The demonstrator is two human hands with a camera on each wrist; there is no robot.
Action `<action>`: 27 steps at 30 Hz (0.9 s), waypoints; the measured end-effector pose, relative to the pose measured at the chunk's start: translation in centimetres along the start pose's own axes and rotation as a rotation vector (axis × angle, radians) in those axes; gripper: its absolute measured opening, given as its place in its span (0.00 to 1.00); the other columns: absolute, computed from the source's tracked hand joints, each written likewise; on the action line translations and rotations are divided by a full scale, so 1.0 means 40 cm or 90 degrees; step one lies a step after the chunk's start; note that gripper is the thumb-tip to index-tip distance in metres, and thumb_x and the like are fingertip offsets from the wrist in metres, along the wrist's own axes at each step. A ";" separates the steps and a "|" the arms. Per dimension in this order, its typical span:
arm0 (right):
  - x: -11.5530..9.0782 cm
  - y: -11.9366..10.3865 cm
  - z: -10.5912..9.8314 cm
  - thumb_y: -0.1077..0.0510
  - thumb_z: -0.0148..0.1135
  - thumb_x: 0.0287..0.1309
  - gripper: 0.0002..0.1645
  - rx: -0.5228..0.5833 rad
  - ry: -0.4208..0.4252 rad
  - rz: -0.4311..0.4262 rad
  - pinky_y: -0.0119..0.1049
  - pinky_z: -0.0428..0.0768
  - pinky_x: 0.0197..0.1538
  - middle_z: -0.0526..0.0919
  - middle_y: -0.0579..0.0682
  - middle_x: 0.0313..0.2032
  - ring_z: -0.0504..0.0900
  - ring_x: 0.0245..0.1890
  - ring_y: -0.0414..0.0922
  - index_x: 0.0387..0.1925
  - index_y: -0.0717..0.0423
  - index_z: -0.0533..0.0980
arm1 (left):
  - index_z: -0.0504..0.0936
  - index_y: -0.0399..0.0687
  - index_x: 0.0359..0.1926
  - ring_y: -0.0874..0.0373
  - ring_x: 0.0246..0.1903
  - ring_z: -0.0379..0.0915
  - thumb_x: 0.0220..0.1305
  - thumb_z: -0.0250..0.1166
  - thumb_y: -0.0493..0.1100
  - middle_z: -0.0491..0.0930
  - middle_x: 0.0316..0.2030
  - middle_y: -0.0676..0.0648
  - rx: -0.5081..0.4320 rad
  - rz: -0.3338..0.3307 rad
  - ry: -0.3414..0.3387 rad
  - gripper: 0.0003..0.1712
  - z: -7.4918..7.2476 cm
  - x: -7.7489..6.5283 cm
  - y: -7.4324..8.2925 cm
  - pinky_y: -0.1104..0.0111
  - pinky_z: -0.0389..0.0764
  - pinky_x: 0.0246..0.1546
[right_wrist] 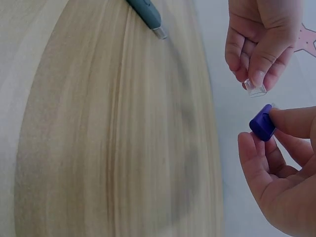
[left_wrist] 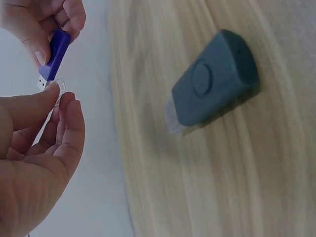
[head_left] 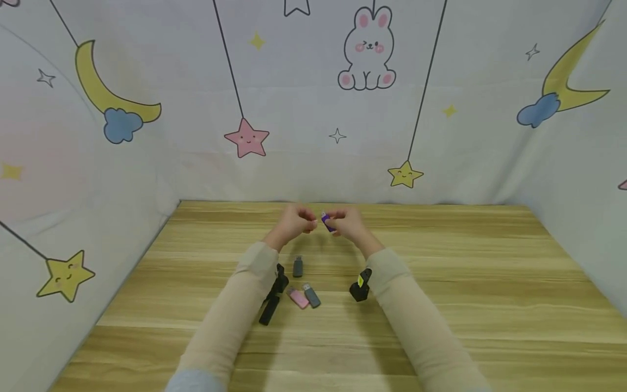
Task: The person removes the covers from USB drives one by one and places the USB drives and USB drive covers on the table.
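Note:
Above the far part of the table, the two hands face each other. My left hand (head_left: 295, 219) pinches a small clear plastic cap (right_wrist: 255, 89) between thumb and fingers. In my right hand (head_left: 350, 223) is a purple USB flash drive (right_wrist: 262, 123), gripped by its body, with the bare metal plug (left_wrist: 42, 81) pointing toward the cap. A narrow gap separates cap and drive in the right wrist view. Nearer on the table lies a dark grey flash drive (head_left: 297, 267), its clear cap on, seen large in the left wrist view.
Closer to the body, a pink flash drive (head_left: 298, 298) and another grey one (head_left: 312, 295) lie side by side between the forearms. Black wrist-camera mounts (head_left: 360, 291) hang under both sleeves. A printed white cloth (head_left: 303, 179) stands behind the wooden table (head_left: 470, 272).

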State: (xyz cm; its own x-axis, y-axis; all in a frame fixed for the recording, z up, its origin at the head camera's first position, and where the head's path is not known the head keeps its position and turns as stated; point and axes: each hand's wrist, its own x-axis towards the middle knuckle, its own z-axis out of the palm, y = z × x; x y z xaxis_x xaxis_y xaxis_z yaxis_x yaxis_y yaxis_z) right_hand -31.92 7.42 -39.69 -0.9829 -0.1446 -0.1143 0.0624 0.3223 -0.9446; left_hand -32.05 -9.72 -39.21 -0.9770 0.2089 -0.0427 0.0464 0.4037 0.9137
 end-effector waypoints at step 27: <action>0.010 0.071 0.033 0.64 0.61 0.61 0.13 -0.148 0.013 0.005 0.28 0.73 0.33 0.84 0.60 0.43 0.76 0.31 0.41 0.46 0.66 0.81 | 0.84 0.29 0.36 0.59 0.25 0.73 0.57 0.64 0.28 0.81 0.28 0.43 0.114 -0.068 -0.037 0.06 0.035 0.016 -0.034 0.72 0.75 0.27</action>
State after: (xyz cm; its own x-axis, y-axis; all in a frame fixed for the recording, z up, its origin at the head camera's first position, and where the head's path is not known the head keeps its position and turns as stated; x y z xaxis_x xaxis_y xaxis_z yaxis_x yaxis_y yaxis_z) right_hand -31.91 7.05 -42.84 -0.9859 -0.1238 -0.1127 0.0301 0.5309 -0.8469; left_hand -32.44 -8.91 -41.04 -0.9650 0.2054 -0.1631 -0.0153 0.5765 0.8170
